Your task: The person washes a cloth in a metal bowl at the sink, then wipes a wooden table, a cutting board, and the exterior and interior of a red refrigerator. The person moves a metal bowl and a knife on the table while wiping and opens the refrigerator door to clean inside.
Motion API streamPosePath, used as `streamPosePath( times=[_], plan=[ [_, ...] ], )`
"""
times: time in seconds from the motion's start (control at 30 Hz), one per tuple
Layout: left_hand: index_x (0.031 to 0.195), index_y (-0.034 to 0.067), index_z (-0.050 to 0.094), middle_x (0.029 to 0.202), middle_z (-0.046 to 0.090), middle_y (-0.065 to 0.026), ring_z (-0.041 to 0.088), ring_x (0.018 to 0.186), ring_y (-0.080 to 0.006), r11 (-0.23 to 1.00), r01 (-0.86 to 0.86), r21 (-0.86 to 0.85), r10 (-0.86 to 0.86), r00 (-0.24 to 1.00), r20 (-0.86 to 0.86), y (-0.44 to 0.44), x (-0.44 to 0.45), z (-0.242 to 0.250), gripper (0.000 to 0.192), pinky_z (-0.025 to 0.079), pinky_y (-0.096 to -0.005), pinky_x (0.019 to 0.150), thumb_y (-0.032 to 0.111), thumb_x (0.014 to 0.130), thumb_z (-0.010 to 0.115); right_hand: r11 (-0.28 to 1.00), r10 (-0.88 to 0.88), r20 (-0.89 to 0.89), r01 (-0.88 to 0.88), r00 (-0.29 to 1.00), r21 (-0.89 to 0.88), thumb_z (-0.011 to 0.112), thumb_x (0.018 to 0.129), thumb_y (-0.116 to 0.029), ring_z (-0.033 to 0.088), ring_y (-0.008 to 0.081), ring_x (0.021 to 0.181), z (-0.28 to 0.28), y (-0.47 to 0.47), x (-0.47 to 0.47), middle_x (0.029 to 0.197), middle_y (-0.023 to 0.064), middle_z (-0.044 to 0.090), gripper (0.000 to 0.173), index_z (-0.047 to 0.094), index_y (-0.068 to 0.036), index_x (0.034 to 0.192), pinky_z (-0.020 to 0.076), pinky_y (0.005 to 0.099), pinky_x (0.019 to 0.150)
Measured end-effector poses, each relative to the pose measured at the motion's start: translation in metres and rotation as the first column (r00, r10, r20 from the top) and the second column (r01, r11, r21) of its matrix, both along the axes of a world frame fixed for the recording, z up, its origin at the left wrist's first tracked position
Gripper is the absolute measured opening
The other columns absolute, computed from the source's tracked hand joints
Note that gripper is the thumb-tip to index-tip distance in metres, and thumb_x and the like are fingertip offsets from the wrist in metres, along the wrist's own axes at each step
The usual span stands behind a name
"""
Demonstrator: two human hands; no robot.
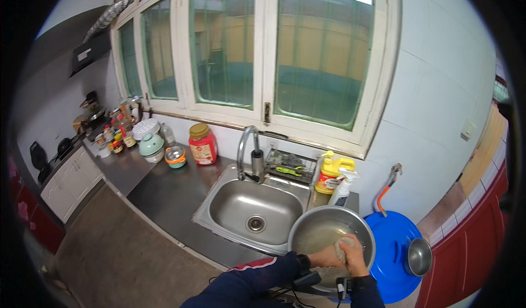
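Note:
Over a large metal basin (302,221) with cloudy water in it, my left hand (327,257) and my right hand (355,255) are pressed together. Between them they squeeze a wet, greyish wad (342,245), apparently a cloth, mostly hidden by my fingers. The basin sits at the right end of the counter, beside the stainless steel sink (230,225). A chrome tap (249,143) with a dark cylindrical body rises behind the sink bowl, whose drain (256,223) is visible.
A yellow pump jug (328,178) and a white spray bottle (343,189) stand behind the basin. At right, a blue lid (384,262) carries a metal bowl (419,256). A wire rack (306,176), red jar (202,147) and small bowls (175,156) line the counter's back.

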State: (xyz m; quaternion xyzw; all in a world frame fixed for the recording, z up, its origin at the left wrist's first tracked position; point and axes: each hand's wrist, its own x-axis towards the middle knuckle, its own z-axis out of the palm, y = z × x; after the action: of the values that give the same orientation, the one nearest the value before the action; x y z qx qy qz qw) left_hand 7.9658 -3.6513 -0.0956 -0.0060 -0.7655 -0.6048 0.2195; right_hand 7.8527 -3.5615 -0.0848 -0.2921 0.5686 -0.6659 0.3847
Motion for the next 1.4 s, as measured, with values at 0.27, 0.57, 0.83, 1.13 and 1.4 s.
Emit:
streamPosePath(
  times=[0.27, 0.57, 0.83, 1.13, 1.4],
  plan=[
    [0.119, -0.003, 0.047, 0.095, 0.064, -0.0255, 0.062, 0.086, -0.0417, 0.763, -0.139, -0.632, 0.466, 0.796, 0.387, 0.011, 0.009, -0.007, 0.058, 0.051, -0.0468, 0.068, 0.022, 0.072, 0.069, 0.962, -0.274, 0.047, 0.273, 0.961, 0.027, 0.061, 0.084, -0.008, 0.055, 0.014, 0.083, -0.077, -0.017, 0.001, 0.092, 0.0089, 0.058, 0.038, 0.049, -0.007, 0.12, 0.0461, 0.0285, 0.069],
    [0.118, 0.003, 0.052, 0.092, 0.061, -0.0093, 0.061, 0.079, -0.0203, 0.98, -0.085, 0.182, -0.033, 0.825, 0.564, -0.019, 0.02, 0.043, 0.053, 0.048, -0.0337, 0.062, 0.026, 0.075, 0.074, 0.988, -0.115, 0.276, 0.139, 0.954, -0.071, 0.072, 0.08, -0.026, 0.051, 0.0201, 0.107, 0.01, -0.012, 0.013, 0.114, 0.0128, 0.053, 0.074, 0.032, -0.006, 0.14, 0.0425, 0.0312, 0.093],
    [0.097, 0.007, 0.058, 0.083, 0.059, -0.0039, 0.053, 0.065, -0.0135, 0.59, 0.007, 0.808, -0.541, 0.745, 0.389, -0.03, 0.017, 0.035, 0.023, 0.038, -0.0261, 0.05, 0.024, 0.084, 0.065, 0.94, 0.261, 0.15, -0.215, 0.954, -0.264, 0.064, 0.088, -0.02, 0.052, 0.0147, 0.101, 0.048, -0.004, 0.001, 0.111, 0.0037, 0.056, 0.04, 0.051, -0.006, 0.122, 0.0434, 0.0281, 0.089],
    [0.092, 0.0, 0.061, 0.082, 0.063, -0.0247, 0.062, 0.082, -0.038, 0.695, 0.009, -0.719, 0.268, 0.925, 0.27, -0.03, -0.005, 0.006, 0.024, 0.048, -0.0469, 0.067, 0.02, 0.079, 0.06, 0.897, -0.439, -0.326, 0.427, 0.837, -0.113, 0.059, 0.087, -0.025, 0.06, 0.0229, 0.084, -0.009, -0.034, 0.028, 0.086, 0.0135, 0.064, 0.022, 0.058, -0.004, 0.094, 0.0461, 0.0356, 0.077],
    [0.125, 0.003, 0.041, 0.105, 0.059, -0.0254, 0.062, 0.083, -0.0418, 0.559, -0.185, -0.808, 0.468, 0.875, 0.123, -0.004, 0.014, 0.025, 0.06, 0.049, -0.0513, 0.07, 0.018, 0.074, 0.067, 0.859, -0.487, 0.308, 0.511, 0.817, 0.003, 0.061, 0.088, -0.022, 0.057, 0.0176, 0.088, -0.033, -0.047, 0.026, 0.093, 0.0088, 0.059, 0.028, 0.054, -0.005, 0.109, 0.0474, 0.0314, 0.075]
  ],
)
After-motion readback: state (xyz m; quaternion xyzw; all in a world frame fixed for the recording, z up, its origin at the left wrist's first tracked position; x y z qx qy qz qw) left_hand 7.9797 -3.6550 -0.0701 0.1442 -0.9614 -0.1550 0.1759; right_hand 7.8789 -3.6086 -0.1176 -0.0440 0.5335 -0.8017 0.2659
